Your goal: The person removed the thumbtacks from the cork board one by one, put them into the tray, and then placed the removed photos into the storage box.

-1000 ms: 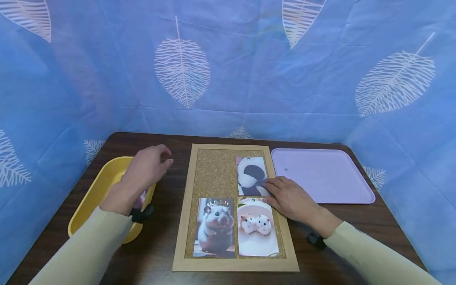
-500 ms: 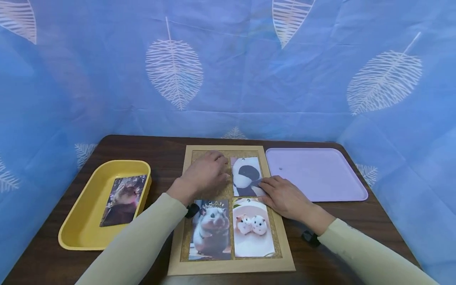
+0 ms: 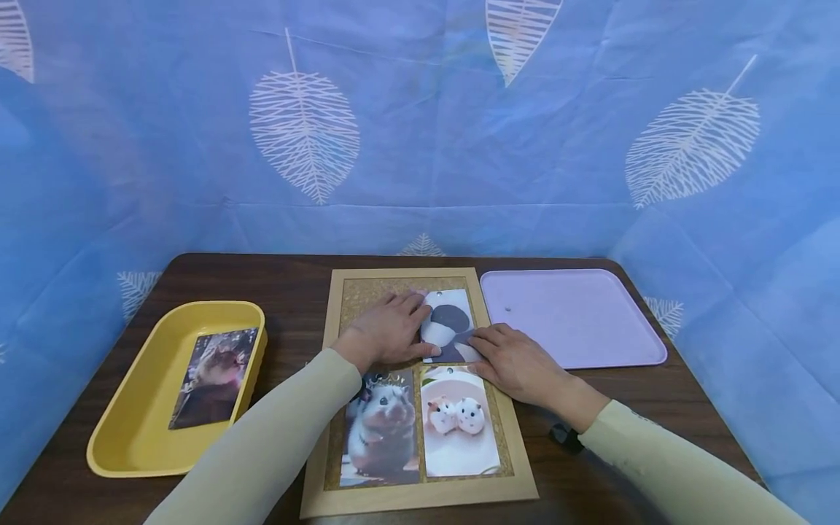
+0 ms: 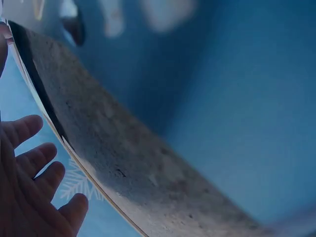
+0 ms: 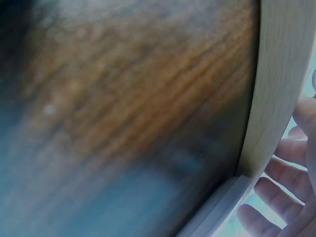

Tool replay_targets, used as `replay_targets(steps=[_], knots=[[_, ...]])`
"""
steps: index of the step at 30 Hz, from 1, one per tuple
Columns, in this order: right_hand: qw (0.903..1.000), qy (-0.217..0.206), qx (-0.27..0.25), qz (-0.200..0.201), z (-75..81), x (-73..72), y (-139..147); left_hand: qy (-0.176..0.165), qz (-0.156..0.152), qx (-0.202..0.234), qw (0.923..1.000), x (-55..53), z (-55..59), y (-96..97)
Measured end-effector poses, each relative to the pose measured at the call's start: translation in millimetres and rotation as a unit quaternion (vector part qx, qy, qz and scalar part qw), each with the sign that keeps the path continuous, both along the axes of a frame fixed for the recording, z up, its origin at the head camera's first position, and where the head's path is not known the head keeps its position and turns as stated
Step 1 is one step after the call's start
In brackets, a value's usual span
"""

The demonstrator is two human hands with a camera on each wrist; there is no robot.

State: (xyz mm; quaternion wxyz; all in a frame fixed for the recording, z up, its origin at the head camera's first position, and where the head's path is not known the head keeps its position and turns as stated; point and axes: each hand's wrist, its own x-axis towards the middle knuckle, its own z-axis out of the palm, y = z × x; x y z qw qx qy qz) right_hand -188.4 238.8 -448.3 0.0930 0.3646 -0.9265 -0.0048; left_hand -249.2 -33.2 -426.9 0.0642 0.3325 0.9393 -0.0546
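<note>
A wooden-framed cork board (image 3: 422, 503) lies on the table with three picture cards on it. My left hand (image 3: 383, 329) reaches over the board, its fingertips and thumb on the left side of the grey-and-white card (image 3: 451, 318) at the upper right. In the left wrist view its fingers (image 4: 34, 160) are spread and loosely bent. My right hand (image 3: 518, 364) lies across the board's right edge, fingertips at that card's lower right corner. Below are a card with two small hamsters (image 3: 457, 430) and a card with a crowned hamster (image 3: 380, 437), partly behind the left wrist.
On the left a yellow tray (image 3: 98, 445) holds one more picture card (image 3: 214, 375). A flat lilac tray (image 3: 577, 321) with a small dark dot on it sits right of the board. Behind the brown table (image 3: 295, 284) hangs a blue leaf-patterned curtain (image 3: 420, 131).
My left hand has moved right from over the yellow tray, across the board, to the grey-and-white card. The right hand has stayed at the card's corner. The head view has shifted slightly.
</note>
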Motion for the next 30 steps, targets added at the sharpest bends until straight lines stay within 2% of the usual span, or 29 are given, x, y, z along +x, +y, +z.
replay_targets(steps=[4,16,23,30], knots=[[1.0,-0.002,0.005,-0.003,0.4,0.0,-0.7,-0.003,0.004,-0.006,1.0,0.8,-1.4,0.6],[1.0,0.005,-0.002,0.008,-1.5,-1.4,2.6,-0.048,0.009,-0.046,0.9977,6.8,1.5,3.2],[0.9999,0.007,-0.002,0.012,-1.4,-2.1,4.9,-0.059,0.016,-0.043,0.9972,7.2,-1.6,3.9],[0.9999,-0.005,-0.006,-0.014,1.5,-3.1,5.0,-0.066,0.021,-0.038,0.9969,5.7,-2.8,4.8]])
